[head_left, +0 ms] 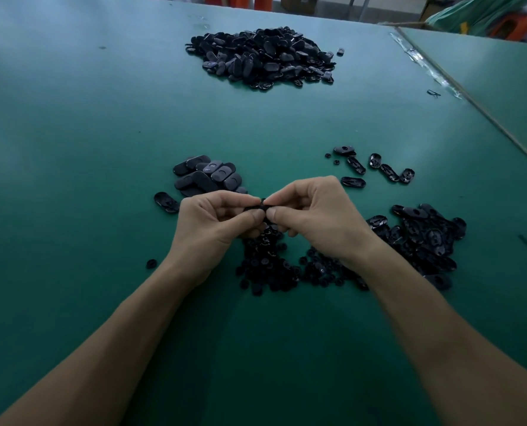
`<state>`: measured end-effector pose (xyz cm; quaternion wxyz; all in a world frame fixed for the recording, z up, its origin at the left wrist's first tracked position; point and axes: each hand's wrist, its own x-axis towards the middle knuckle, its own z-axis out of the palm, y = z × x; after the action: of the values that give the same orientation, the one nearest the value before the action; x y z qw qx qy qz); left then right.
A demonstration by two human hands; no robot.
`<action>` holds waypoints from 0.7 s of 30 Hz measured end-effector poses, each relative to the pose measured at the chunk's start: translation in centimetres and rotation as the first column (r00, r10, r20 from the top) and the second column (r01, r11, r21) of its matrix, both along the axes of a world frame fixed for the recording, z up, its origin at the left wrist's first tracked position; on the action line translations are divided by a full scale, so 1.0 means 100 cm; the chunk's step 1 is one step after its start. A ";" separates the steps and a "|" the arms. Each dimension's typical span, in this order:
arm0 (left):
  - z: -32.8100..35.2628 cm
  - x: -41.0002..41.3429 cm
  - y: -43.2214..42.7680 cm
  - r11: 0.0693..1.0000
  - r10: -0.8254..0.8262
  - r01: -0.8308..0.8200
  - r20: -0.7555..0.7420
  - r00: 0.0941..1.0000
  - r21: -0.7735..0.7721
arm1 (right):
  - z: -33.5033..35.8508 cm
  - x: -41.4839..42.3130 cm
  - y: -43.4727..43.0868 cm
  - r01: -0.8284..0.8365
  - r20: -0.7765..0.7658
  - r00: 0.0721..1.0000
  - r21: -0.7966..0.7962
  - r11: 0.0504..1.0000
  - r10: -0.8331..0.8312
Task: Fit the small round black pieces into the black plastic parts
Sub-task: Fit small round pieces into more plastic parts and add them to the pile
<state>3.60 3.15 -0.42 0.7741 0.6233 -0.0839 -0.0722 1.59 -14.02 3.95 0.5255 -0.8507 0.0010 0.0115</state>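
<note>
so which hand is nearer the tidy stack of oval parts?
Left. The left hand is just on the near side of the stack; the right hand lies further off to the stack's right. Both pinch a black part.

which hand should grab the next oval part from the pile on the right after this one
Likely the right. The right hand sits next to the pile of oval parts, by its wrist; the left hand would have to reach across the right arm.
</note>
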 end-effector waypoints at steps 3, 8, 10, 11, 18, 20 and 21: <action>0.000 0.000 0.001 1.000 -0.018 0.018 0.008 1.000 -0.008 | -0.001 0.000 0.000 0.022 -0.012 1.000 0.020 1.000 -0.022; -0.002 0.001 0.001 1.000 0.024 -0.024 0.025 0.999 0.008 | -0.001 0.001 0.002 0.014 0.015 1.000 -0.002 1.000 -0.014; -0.004 0.002 0.000 0.998 0.048 -0.050 0.036 0.998 0.032 | -0.001 0.000 0.003 0.009 0.023 1.000 -0.014 1.000 -0.009; -0.004 0.002 -0.001 0.998 0.057 -0.058 0.042 0.998 0.039 | -0.001 0.000 0.003 0.003 0.021 1.000 -0.015 1.000 -0.003; -0.005 0.007 -0.001 0.975 0.171 -0.173 -0.029 0.985 -0.141 | -0.002 0.020 -0.043 0.167 0.078 0.986 -0.529 0.832 -0.148; -0.006 0.010 0.000 0.953 0.206 -0.220 -0.085 0.975 -0.207 | -0.008 0.023 -0.065 0.164 0.007 0.971 -0.751 0.639 -0.240; -0.006 0.011 -0.001 0.943 0.222 -0.241 -0.107 0.969 -0.229 | -0.012 0.023 -0.072 0.140 -0.031 0.962 -0.796 0.588 -0.270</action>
<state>4.75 3.05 -1.00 0.8498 0.5270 0.0126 0.0051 3.89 -21.23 2.76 0.0946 -0.9851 0.1432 0.0124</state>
